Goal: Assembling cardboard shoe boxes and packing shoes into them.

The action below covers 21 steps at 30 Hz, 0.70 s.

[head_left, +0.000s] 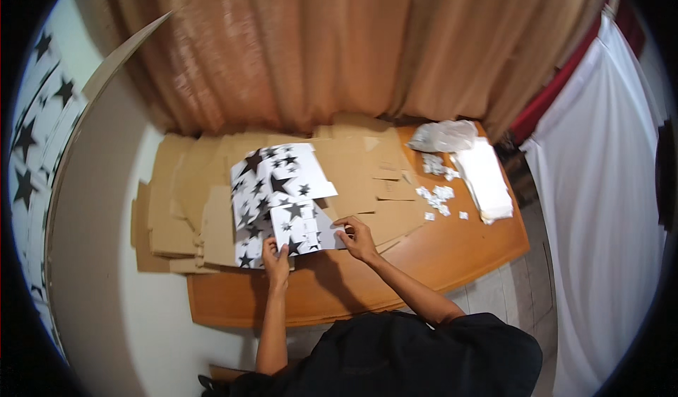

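We press the star-printed paper sheet [279,199] onto the cardboard pieces [353,171], left hand [275,259] pinching its near edge. Our right hand [358,238] lies open, fingertips flat on the sheet's right edge; we should smooth outward, keeping edges aligned.

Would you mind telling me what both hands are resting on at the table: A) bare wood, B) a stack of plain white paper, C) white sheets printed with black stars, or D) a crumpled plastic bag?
C: the left hand and the right hand both press on the star-printed sheets lying over the cardboard pieces.
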Available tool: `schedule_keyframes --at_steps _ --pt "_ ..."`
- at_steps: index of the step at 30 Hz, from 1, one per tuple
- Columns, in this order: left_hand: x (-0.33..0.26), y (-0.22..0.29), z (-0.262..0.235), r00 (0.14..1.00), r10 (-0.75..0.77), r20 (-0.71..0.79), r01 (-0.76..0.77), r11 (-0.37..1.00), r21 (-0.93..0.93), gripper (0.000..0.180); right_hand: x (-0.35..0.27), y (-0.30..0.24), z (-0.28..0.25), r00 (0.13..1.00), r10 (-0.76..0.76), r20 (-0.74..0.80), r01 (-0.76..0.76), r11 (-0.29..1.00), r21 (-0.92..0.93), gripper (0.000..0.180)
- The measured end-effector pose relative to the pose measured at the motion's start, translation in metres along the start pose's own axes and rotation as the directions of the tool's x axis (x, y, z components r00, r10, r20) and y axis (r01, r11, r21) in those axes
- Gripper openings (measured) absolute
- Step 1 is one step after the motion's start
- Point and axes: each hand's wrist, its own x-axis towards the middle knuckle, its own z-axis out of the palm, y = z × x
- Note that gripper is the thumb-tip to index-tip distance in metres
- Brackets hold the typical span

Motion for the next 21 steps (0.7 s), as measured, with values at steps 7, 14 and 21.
schedule_keyframes --at_steps 7,14,21 --pt "-0.065 0.105 0.057 0.978 0.183 0.104 -0.164 0.971 -0.172 0.019 -0.058 -0.037 -0.083 0.969 -0.082 -0.234 0.122 0.979 0.162 0.020" --pt "-0.150 0.179 0.143 0.900 0.420 0.114 -0.426 0.904 0.027 0.013 -0.144 -0.025 -0.184 0.952 -0.104 -0.287 0.082 0.993 -0.088 0.040" --pt "-0.249 0.187 0.230 0.801 0.573 0.173 -0.596 0.789 0.147 0.015 -0.232 -0.035 -0.274 0.839 -0.247 -0.486 0.136 0.958 -0.251 0.065"
